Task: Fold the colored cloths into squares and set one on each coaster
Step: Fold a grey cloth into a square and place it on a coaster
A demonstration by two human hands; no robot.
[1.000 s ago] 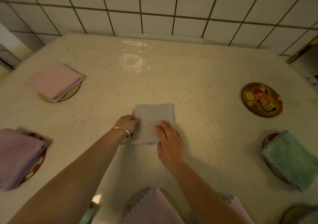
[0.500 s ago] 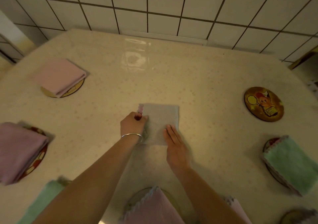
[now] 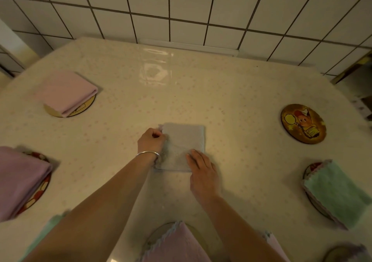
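A folded grey cloth [image 3: 182, 141] lies in the middle of the table. My left hand [image 3: 151, 142], with a bangle at the wrist, pinches the cloth's left edge. My right hand [image 3: 201, 171] lies flat with straight fingers pressing the cloth's near right corner. A round bare coaster with a cartoon picture [image 3: 303, 124] sits at the right. Folded cloths sit on other coasters: a pink one [image 3: 66, 91] at the far left, a purple one [image 3: 19, 179] at the left edge, a green one [image 3: 338, 193] at the right, a pink one [image 3: 177, 245] near me.
The table [image 3: 231, 92] has a glossy speckled cover and butts against a white tiled wall [image 3: 189, 10]. A green cloth [image 3: 43, 235] shows at the bottom left, partly behind my left arm. Another coaster [image 3: 342, 253] peeks in at the bottom right corner.
My left hand has closed on the cloth's left edge and my right hand has slid slightly toward the near right corner. The view has shifted a little.
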